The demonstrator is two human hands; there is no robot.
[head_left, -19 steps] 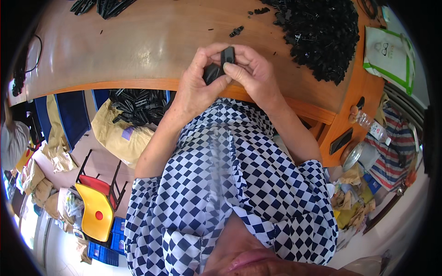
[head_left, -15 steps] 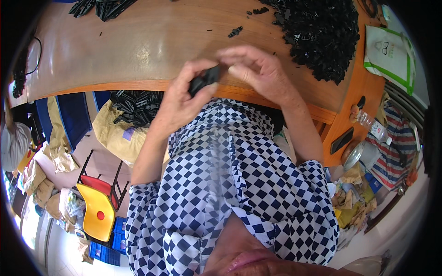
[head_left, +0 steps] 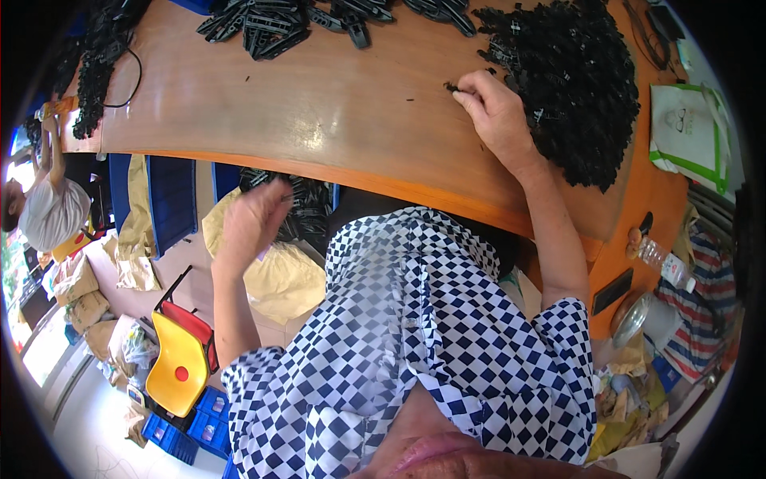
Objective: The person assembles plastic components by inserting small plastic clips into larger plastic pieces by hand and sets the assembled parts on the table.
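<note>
My right hand [head_left: 501, 120] is over the wooden table [head_left: 279, 112], its thumb and fingers pinched on a small black plastic piece [head_left: 452, 87]. Just right of it lies a large heap of small black plastic pieces [head_left: 586, 104]. My left hand [head_left: 254, 217] is below the table's front edge, in front of a tan sack [head_left: 287, 275] filled with long black plastic parts [head_left: 307, 211]. Its fingers are smeared by motion, so whether anything is in them is hidden.
Several long black parts [head_left: 267, 28] lie along the table's far side. A white-and-green bag [head_left: 688, 132], a phone [head_left: 613, 291] and a plastic bottle [head_left: 666, 263] are at the right. A yellow chair [head_left: 177, 363] stands lower left; another person [head_left: 56, 211] sits at far left.
My left hand has moved down and left from the table edge to the sack; the black part it held no longer shows. My right hand has moved away to the heap and pinches a small piece.
</note>
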